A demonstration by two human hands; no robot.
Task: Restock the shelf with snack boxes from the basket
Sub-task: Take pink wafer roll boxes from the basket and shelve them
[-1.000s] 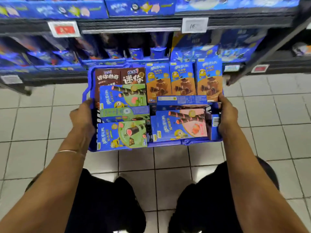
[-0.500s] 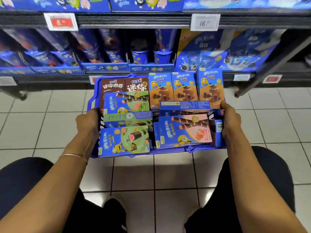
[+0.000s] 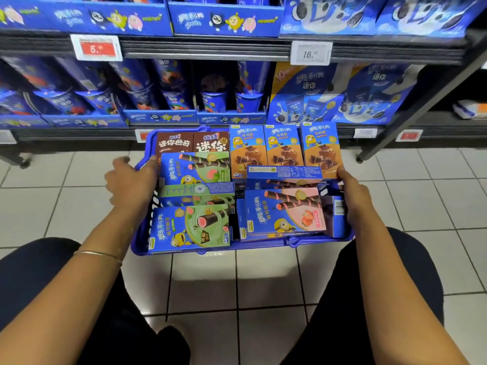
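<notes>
Currently the person's crouching by the shelf [image 3: 210, 50] w/ the blue basket [image 3: 316, 242] in front, packed w/ snack boxes [image 3: 284, 212]. The right hand [image 3: 355, 198] is wrapping the basket's right rim. The left hand [image 3: 131, 183] is laying its thumb on the left rim nr the far corner, fingers loosely curled outside; can't tell if it's gripping.

The person wears black trousers [image 3: 39, 285] and a thin gold bangle [image 3: 98, 254]
</notes>
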